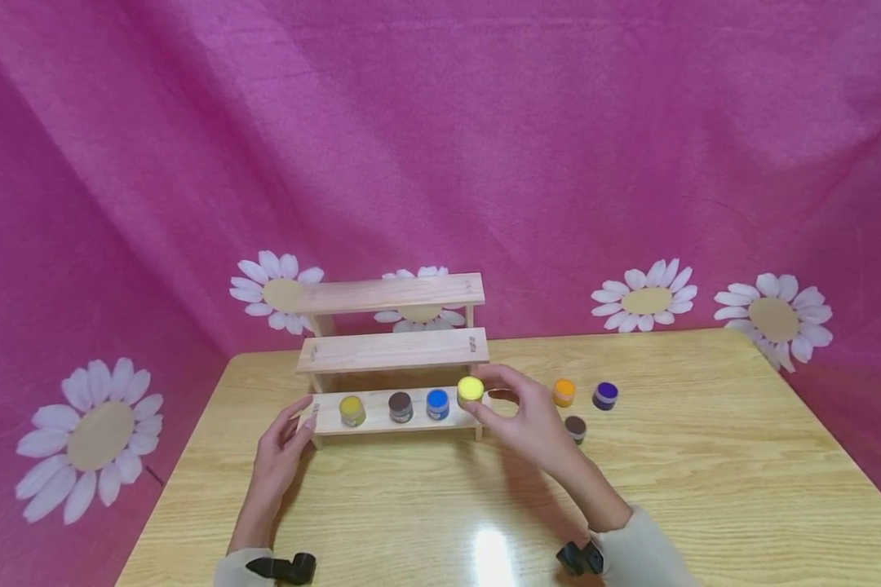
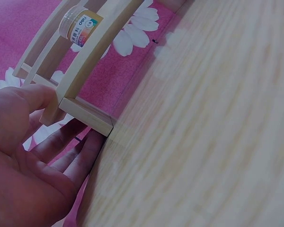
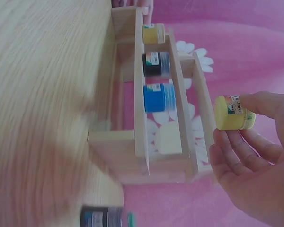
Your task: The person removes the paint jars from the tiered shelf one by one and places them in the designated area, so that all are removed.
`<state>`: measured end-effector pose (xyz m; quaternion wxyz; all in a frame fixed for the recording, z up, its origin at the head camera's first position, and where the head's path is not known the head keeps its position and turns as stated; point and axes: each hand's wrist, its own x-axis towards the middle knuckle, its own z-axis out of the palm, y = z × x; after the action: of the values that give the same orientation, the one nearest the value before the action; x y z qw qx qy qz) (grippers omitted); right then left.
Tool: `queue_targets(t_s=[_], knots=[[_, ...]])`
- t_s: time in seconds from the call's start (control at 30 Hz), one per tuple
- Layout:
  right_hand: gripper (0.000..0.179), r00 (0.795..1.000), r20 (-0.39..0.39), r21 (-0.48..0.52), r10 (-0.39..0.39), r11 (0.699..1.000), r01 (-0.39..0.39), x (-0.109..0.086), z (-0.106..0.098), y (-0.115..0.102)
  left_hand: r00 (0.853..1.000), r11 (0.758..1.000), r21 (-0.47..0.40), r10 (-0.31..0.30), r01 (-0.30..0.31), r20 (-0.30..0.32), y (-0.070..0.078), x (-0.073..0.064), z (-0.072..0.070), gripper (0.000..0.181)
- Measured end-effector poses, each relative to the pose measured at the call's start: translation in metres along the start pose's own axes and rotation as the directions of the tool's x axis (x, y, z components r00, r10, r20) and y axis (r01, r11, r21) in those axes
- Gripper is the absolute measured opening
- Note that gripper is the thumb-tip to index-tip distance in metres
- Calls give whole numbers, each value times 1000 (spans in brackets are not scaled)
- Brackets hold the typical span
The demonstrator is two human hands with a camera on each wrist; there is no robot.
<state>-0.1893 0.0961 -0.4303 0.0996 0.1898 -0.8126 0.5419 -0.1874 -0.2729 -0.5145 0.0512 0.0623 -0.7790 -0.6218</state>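
Note:
A three-step wooden display rack (image 1: 392, 350) stands on the table. My left hand (image 1: 279, 452) holds the left end of its lowest step; in the left wrist view the thumb lies on the wood and the fingers reach past the leg. My right hand (image 1: 532, 416) pinches a bright yellow paint jar (image 3: 231, 113) between thumb and fingers, over the right end of that step. To its left on the same step sit an ochre jar (image 1: 352, 411), a dark brown jar (image 1: 400, 407) and a blue jar (image 1: 437, 404). Whether the yellow jar's base touches wood is hard to tell.
Right of the rack, on the wooden table (image 1: 705, 456), stand an orange jar (image 1: 564, 392), a purple jar (image 1: 605, 395) and another dark brown jar (image 1: 576, 429), close to my right wrist. A pink cloth (image 1: 440, 163) with white flowers hangs behind and at both sides.

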Motion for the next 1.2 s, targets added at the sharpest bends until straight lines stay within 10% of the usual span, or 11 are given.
queue_targets(t_s=[1.2], knots=[[35,986,-166,-176,5,984,-34,-65,-110,60,1000,1000,-23,-13,13,-2,1,0,-1,45]])
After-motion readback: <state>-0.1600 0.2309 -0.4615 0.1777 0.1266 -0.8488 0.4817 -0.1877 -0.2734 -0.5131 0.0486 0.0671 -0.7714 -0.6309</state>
